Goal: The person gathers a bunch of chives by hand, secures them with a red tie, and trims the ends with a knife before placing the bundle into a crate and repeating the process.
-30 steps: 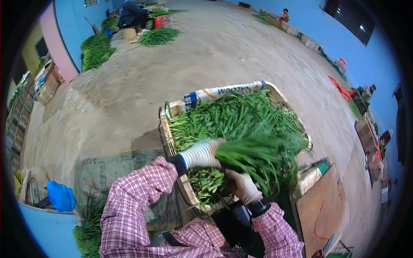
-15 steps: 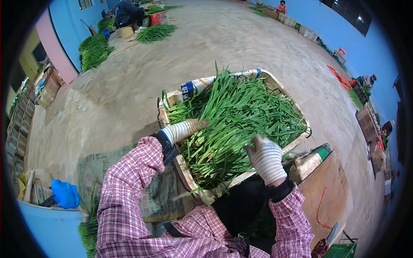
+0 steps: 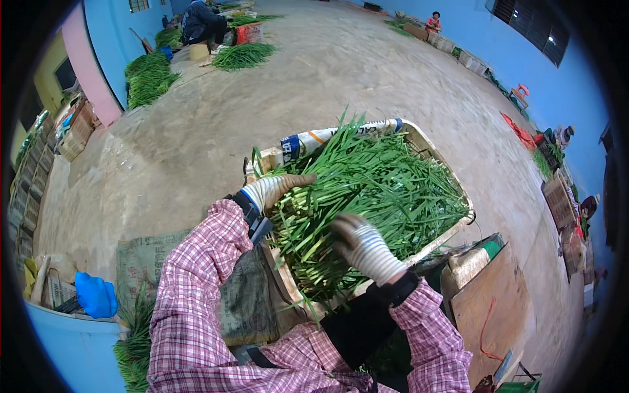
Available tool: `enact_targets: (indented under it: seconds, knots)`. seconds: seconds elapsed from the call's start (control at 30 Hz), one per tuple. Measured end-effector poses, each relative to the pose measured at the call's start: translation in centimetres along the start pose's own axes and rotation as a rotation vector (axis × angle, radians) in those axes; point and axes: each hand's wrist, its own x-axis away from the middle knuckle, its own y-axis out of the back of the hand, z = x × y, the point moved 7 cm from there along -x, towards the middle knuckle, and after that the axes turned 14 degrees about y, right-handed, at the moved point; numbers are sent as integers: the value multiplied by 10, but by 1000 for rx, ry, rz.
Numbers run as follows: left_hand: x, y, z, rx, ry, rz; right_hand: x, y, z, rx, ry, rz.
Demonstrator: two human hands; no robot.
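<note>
Greens (image 3: 400, 183) in crate (image 3: 452, 227), right hand (image 3: 364, 246) blurred

In the head view, the greens are heaped inside the crate, its near rim partly hidden. They are touched at their left side by the left hand (image 3: 276, 190), its fingers stretched out. The right hand's fingers are half curled over them; whether any are gripped cannot be told.

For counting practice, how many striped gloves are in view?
2: one glove on the left hand, at the left of the greens; another on the right hand, over them. Any on distant people are too small to tell.
</note>
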Motion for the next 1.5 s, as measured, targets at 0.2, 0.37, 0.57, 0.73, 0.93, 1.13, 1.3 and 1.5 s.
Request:
enact_targets:
  seconds: [0.2,0.37,0.57,0.73,0.93,1.13,1.3,1.5]
  knots:
    - [23,-22,-36,-61,-268,3,-53,61,-12,284,-134,-25]
    - [16,-39,-28,178,-194,220,-70,34,-25,237,9,133]
    - [34,-53,-27,295,14,300,-86,51,-40,-268,-19,-162]
    - [49,-48,-29,392,-124,157,-83,52,-57,-271,16,-277]
    - [49,-55,-45,423,-366,388,-100,71,-19,130,265,-177]
    - [56,-61,-39,330,-282,89,-65,90,-68,-109,-49,-488]
    - [117,-122,-40,-1064,-848,-623,-38,108,-106,-675,-249,-949]
    - [66,-215,44,-1718,-814,-10,-27,126,-120,-820,-315,-1105]
